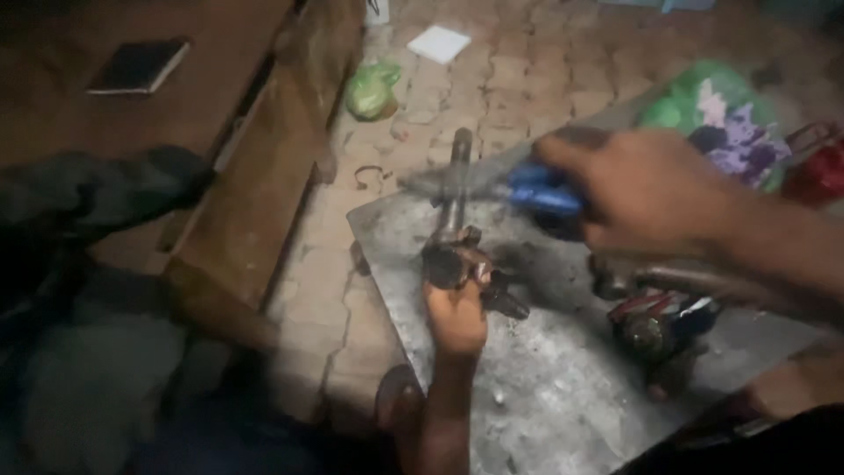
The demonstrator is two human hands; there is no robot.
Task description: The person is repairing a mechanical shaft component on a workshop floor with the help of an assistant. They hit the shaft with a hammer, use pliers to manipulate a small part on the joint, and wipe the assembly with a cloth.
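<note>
Left hand (457, 312) fingers wrapped round a greasy shaft joint (453, 237) standing on the grey surface (545, 396), right hand (646, 189) fingers clamped on blue-handled pliers (527, 189) just above it, blurry

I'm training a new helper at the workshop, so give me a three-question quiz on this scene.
1. True or false: the left hand grips the grimy metal shaft joint upright on the grey metal sheet.
2. The right hand holds a tool with a handle of which colour: A red, B blue, C yellow?
3. Which crumpled thing lies on the brick floor beside the wooden bench?

Key: 1 true; 2 B, the blue-handled tool; 3 the green plastic bag.
</note>
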